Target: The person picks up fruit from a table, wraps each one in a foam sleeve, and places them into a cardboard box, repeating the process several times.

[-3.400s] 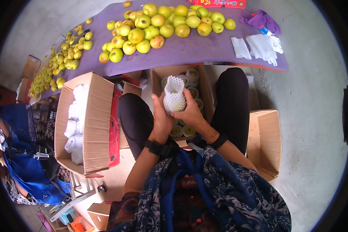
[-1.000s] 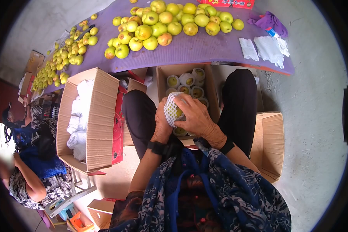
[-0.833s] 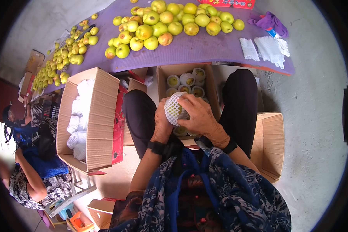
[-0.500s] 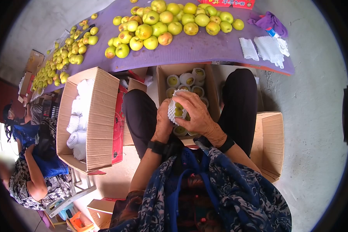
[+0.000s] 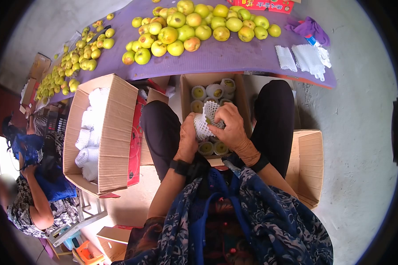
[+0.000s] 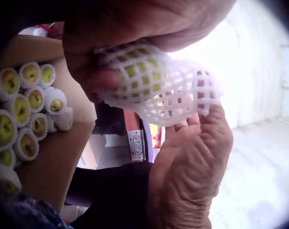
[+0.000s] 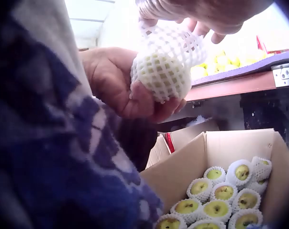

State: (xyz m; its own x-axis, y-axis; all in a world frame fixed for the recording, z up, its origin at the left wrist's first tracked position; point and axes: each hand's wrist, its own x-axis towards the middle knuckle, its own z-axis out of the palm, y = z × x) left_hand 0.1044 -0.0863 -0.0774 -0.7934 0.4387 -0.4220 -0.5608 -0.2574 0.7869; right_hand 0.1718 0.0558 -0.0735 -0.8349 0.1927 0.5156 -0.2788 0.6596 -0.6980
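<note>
My left hand point(image 5: 188, 138) grips a green apple point(image 7: 160, 78) wrapped in a white foam net point(image 5: 202, 127), its fingers curled round the lower side. With thumb and fingers, my right hand point(image 5: 235, 131) pinches the loose end of the net, which stands out past the fruit as a flared sleeve. Through the mesh the apple's yellow-green skin shows in the left wrist view. Both hands are above an open cardboard box point(image 7: 182, 162) between the knees. Inside it, netted apples point(image 7: 216, 208) sit in rows with their ends facing up.
Loose apples point(image 5: 177, 33) lie heaped on a purple-covered table point(image 5: 234, 59) ahead. Flat foam nets point(image 5: 286, 58) and a purple cloth point(image 5: 311, 28) are at its right. A box of foam nets point(image 5: 87, 132) stands left, another carton point(image 5: 309, 168) right. Another person point(image 5: 35, 198) sits far left.
The right hand has gone from covering the apple to pinching the net's end, which now stretches out to the right. The left hand keeps its grip on the apple.
</note>
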